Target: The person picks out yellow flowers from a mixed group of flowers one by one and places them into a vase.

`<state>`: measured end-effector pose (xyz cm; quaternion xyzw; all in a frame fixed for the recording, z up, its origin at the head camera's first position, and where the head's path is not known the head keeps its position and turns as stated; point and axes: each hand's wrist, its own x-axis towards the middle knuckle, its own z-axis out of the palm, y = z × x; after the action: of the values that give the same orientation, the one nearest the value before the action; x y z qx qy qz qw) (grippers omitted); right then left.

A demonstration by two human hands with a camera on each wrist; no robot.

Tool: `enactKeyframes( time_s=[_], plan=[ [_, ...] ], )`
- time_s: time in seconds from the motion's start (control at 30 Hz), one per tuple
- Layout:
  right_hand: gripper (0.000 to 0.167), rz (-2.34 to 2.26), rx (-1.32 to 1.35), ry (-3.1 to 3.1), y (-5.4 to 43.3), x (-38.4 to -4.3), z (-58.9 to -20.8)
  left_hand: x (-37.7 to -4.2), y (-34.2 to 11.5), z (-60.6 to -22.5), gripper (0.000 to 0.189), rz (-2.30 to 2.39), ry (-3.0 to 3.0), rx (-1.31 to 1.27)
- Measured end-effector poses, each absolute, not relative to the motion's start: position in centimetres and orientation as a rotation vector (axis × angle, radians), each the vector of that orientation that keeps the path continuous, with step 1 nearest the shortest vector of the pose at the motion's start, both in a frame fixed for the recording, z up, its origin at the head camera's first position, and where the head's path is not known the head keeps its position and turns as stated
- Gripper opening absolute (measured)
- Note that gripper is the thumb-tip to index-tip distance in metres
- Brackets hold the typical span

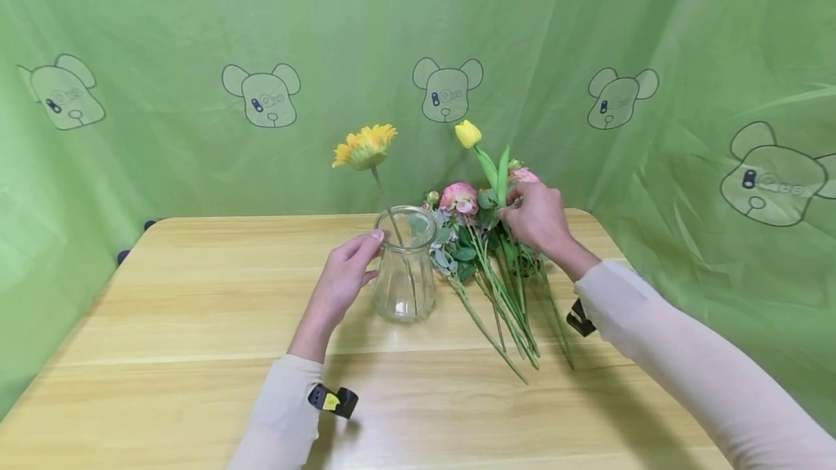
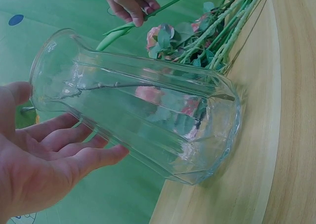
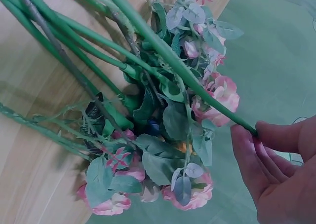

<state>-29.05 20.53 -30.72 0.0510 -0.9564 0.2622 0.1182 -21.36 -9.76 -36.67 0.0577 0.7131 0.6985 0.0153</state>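
Observation:
A clear glass vase (image 1: 405, 289) stands upright on the table, with a yellow sunflower-like bloom (image 1: 366, 147) leaning left on a thin stem inside it. My left hand (image 1: 345, 267) is at the vase's left side, thumb at the rim. In the left wrist view its fingers (image 2: 74, 140) lie fairly straight along the glass. Over the flower pile, my right hand (image 1: 538, 217) pinches a yellow tulip (image 1: 467, 134) by its green stem (image 3: 217, 105) between thumb and fingers. The tulip's head points up and left, its long leaves beside the hand.
Right of the vase lies a pile of artificial flowers: pink blooms (image 1: 460, 199), grey-green leaves and long green stems (image 1: 506, 310) pointing toward me. The wooden table (image 1: 196, 296) has rounded far corners. A green curtain (image 1: 353, 35) with printed bear heads hangs behind and at the sides.

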Motion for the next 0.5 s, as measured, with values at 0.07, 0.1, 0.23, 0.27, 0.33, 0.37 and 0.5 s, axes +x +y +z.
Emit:
enactKeyframes(
  time_s=[0.07, 0.1, 0.23, 0.27, 0.33, 0.37, 0.5],
  plan=[
    [0.017, 0.774, 0.154, -2.792, 20.36, -29.00, -30.60, -21.33, -9.75, -36.65, 0.058, 2.172, 2.220, 0.177],
    [0.017, 0.769, 0.159, -2.790, 20.29, -29.00, -30.55, -21.32, -9.76, -36.65, 0.058, 2.170, 2.222, 0.176],
    [0.019, 0.740, 0.161, -2.797, 19.97, -28.90, -30.38, -21.29, -9.77, -36.70, 0.058, 2.166, 2.221, 0.171],
    [0.019, 0.734, 0.159, -2.800, 19.91, -28.89, -30.35, -21.30, -9.77, -36.72, 0.059, 2.166, 2.222, 0.174],
    [0.020, 0.726, 0.155, -2.803, 19.80, -28.86, -30.35, -21.31, -9.78, -36.74, 0.059, 2.170, 2.222, 0.173],
    [0.020, 0.729, 0.153, -2.800, 19.75, -28.85, -30.37, -21.33, -9.76, -36.75, 0.059, 2.171, 2.225, 0.171],
    [0.019, 0.723, 0.162, -2.781, 19.61, -28.79, -30.47, -21.34, -9.70, -36.66, 0.057, 2.165, 2.238, 0.165]
  ],
)
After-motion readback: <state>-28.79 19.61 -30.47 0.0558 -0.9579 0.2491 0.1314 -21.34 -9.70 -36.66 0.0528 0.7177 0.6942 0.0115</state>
